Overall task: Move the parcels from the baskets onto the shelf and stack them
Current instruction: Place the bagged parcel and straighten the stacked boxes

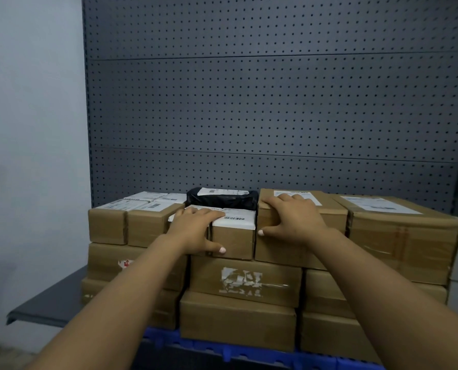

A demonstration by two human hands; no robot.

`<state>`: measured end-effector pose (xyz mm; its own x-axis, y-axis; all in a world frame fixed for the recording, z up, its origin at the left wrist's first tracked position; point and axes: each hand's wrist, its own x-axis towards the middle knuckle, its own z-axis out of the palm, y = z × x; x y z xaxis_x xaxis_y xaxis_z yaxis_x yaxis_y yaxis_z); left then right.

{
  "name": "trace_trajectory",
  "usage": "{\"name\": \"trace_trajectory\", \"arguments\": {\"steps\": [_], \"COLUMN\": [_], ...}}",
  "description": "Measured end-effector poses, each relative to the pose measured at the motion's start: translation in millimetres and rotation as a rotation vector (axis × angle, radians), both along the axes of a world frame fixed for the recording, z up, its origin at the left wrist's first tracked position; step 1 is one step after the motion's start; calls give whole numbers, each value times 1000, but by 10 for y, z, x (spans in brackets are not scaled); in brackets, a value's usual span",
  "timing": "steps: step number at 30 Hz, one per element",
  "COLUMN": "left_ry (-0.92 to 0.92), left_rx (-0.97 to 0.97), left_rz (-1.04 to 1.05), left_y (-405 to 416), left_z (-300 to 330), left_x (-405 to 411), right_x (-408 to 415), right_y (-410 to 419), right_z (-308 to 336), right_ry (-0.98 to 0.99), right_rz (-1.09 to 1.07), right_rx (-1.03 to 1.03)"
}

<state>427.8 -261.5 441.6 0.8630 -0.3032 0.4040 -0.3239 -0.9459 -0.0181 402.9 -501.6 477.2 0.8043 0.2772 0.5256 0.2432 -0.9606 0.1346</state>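
- Both forearms come in from the bottom edge, reaching up to the top row of the parcel stack, so that's closest to the lens.
- Landmark for everything below: the small labelled box (233, 236) in the middle of the top row.
- Left hand (195, 231) is spread flat over the left part of that box, fingers on the white label, thumb hooked down the front face. Not gripping, more pressing.
- Right hand (294, 217) is also open and flat, resting on the front top edge of the big box (302, 231) just right of the small one, thumb pointing back toward it.
- Looks to me like the squaring-up step: nudging the row tight. I'd push both boxes straight back and together, keeping palms low on the front edges so nothing tips off the rear.
- Behind the small box sits a black poly bag (222, 200) with a label; soft stuff like that will squash, so don't ram into it.
- Left of the small box, two small brown boxes (131, 225) sit side by side; far right of it, another wide box (398, 231).
- Under it, two more layers of cartons, all on the grey shelf (48, 308) against the pegboard (249, 102).
- Below the stack there's a blue plastic rim (222, 345), maybe a basket; can't see inside, so no idea what's left in it.
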Motion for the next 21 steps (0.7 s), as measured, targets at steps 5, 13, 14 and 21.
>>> {"name": "trace_trajectory", "arguments": {"steps": [5,13,14,21], "left_ry": [-5,-7,-7,-25], "left_rx": [40,22,23,-68], "left_rz": [3,10,11,-35], "left_y": [5,1,1,-9], "left_z": [-25,-39,-39,61], "left_x": [15,55,56,-32], "right_x": [-8,-7,-8,-1], "right_y": [11,17,16,-21], "right_z": [-2,0,-1,-37], "right_ry": [2,13,13,-8], "right_rz": [-12,-18,-18,-14], "right_rx": [-5,-5,-4,-24]}}
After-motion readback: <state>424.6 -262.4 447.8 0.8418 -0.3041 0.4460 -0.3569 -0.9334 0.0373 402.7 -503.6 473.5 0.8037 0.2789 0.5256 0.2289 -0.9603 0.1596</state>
